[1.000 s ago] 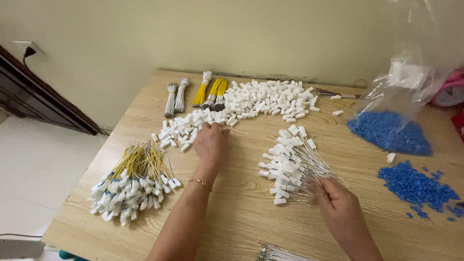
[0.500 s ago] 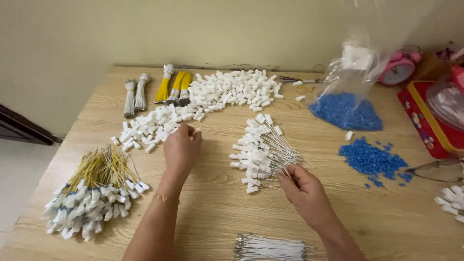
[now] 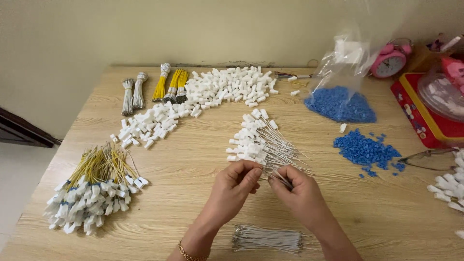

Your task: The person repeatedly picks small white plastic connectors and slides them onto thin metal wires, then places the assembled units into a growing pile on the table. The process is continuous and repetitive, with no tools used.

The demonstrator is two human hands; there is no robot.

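My left hand (image 3: 236, 185) and my right hand (image 3: 298, 189) meet at the table's middle front, fingertips pinched together. Between them runs a thin white wire; whether the left also holds a small white connector I cannot tell. Just beyond my fingers lies a fan of white wires with white connectors (image 3: 257, 141). A bundle of bare white wires (image 3: 268, 239) lies near the table's front edge, below my wrists.
Yellow wires with white connectors (image 3: 92, 186) are heaped at the left. Loose white connectors (image 3: 198, 99) spread across the back, beside tied yellow and grey wire bundles (image 3: 154, 89). Blue beads (image 3: 363, 149) and a clear bag of them (image 3: 339, 101) lie right, near a pink clock (image 3: 390, 62) and red tin (image 3: 425, 116).
My left hand came back from the loose white connectors to meet the right hand in front of me. The view shifted to the right, showing the clock and tin.
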